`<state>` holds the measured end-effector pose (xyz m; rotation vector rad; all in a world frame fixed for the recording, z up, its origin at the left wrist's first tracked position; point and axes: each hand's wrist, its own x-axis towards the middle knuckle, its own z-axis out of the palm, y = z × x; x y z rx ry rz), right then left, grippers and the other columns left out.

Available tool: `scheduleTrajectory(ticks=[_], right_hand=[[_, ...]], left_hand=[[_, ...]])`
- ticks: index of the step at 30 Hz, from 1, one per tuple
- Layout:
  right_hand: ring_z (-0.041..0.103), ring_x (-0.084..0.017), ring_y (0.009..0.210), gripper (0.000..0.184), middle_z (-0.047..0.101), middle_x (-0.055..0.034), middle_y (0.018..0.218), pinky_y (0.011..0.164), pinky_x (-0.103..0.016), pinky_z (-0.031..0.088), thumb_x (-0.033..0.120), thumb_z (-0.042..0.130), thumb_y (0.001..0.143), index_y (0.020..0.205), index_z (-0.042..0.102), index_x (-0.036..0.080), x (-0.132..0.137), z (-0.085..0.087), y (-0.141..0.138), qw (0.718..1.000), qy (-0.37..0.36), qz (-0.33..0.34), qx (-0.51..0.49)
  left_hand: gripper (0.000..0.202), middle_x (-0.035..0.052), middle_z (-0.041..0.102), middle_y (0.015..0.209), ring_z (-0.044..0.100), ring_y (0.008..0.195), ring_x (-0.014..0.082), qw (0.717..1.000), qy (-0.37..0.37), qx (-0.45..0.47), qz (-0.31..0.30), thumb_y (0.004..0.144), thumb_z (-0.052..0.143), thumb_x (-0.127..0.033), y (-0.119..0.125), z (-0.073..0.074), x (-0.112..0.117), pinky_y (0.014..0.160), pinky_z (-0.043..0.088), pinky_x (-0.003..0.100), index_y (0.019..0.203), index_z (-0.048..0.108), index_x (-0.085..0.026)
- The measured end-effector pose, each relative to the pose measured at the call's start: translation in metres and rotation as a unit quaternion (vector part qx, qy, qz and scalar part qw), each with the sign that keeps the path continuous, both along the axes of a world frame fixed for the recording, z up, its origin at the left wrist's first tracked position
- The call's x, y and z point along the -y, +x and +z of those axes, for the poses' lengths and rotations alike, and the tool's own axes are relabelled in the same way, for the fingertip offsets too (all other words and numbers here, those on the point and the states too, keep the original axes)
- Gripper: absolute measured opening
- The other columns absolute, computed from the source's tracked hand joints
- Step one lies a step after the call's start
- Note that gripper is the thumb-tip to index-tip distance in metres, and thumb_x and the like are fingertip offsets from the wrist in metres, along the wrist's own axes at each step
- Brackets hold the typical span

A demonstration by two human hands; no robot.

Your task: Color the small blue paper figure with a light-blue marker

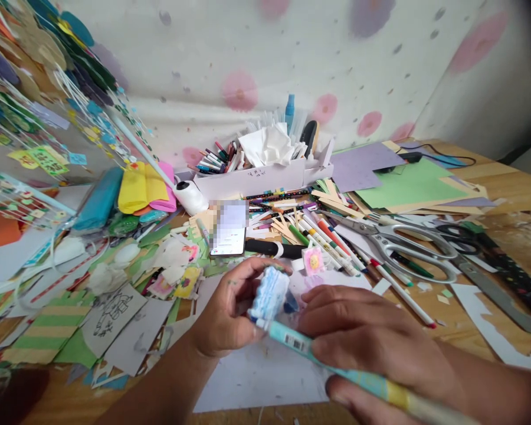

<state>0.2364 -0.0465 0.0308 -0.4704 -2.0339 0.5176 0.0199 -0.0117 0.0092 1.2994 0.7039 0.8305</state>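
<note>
My left hand (223,316) is closed round a small white piece (272,290) with blue streaks and a scalloped edge. What it is made of I cannot tell. In my right hand (374,339) is a teal marker pen (294,340) with a yellow band, slanting up to the left. The pen's pale tip is at the lower edge of the piece, close to my left thumb. Under both hands lies a sheet of white paper (261,378). A small pink card (314,260) with a yellow drawing is just beyond my right fingers.
Behind my hands lie a phone (228,230), several colored markers (321,236) and large scissors (407,248). A white box (265,179) of pens stands by the wall, near a thread spool (191,198). Paper scraps (48,327) cover the left; green paper (411,183) lies at right.
</note>
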Motion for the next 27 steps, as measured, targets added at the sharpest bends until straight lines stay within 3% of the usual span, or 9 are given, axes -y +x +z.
scheduleTrajectory(ticks=[8,11,18,23,27], right_hand=[[0.069,-0.018,0.088,0.013,0.072,-0.0106,0.089,0.089,-0.032,0.055,0.019,0.056,0.088,0.099,0.06,0.014,-0.0006,-0.0016,-0.0009,1.0,0.011,0.002,0.009],[0.069,-0.019,0.089,0.014,0.072,-0.0121,0.089,0.083,-0.03,0.057,0.015,0.056,0.086,0.099,0.06,0.013,-0.0027,-0.0022,0.0,1.0,0.005,-0.022,0.006],[0.07,-0.019,0.087,0.016,0.072,-0.0104,0.089,0.079,-0.029,0.058,0.012,0.057,0.083,0.099,0.06,0.015,-0.0023,-0.0004,0.0019,0.999,-0.007,-0.044,-0.005],[0.07,-0.019,0.085,0.015,0.072,-0.0105,0.089,0.083,-0.032,0.057,0.016,0.057,0.086,0.101,0.06,0.015,-0.0015,-0.002,-0.0005,1.0,-0.003,-0.013,-0.009],[0.07,-0.02,0.089,0.022,0.072,-0.0105,0.089,0.076,-0.03,0.06,0.009,0.056,0.082,0.102,0.059,0.017,-0.0038,-0.0003,0.0032,0.998,-0.017,-0.064,-0.016]], left_hand=[[0.056,0.0044,0.057,0.082,0.045,0.064,0.0142,1.0,-0.003,0.001,0.003,0.056,0.074,-0.024,-0.0017,-0.0021,-0.0004,0.053,0.033,0.023,0.111,0.063,-0.019],[0.058,0.0042,0.056,0.083,0.044,0.065,0.0146,1.0,-0.006,0.023,0.001,0.054,0.074,-0.025,-0.0015,-0.0021,0.0001,0.053,0.033,0.023,0.11,0.064,-0.019],[0.059,0.0039,0.057,0.087,0.045,0.069,0.015,0.999,-0.013,0.039,0.003,0.052,0.069,-0.019,-0.0006,-0.0007,0.0018,0.056,0.034,0.023,0.111,0.064,-0.021],[0.059,0.0055,0.059,0.093,0.047,0.071,0.0157,0.999,-0.018,0.037,0.009,0.051,0.071,-0.019,-0.0013,-0.0009,0.0018,0.056,0.035,0.022,0.109,0.065,-0.019],[0.059,0.0049,0.06,0.092,0.048,0.074,0.0166,0.999,-0.012,0.047,0.003,0.052,0.071,-0.02,-0.0018,-0.0011,0.0011,0.061,0.038,0.023,0.111,0.064,-0.02]])
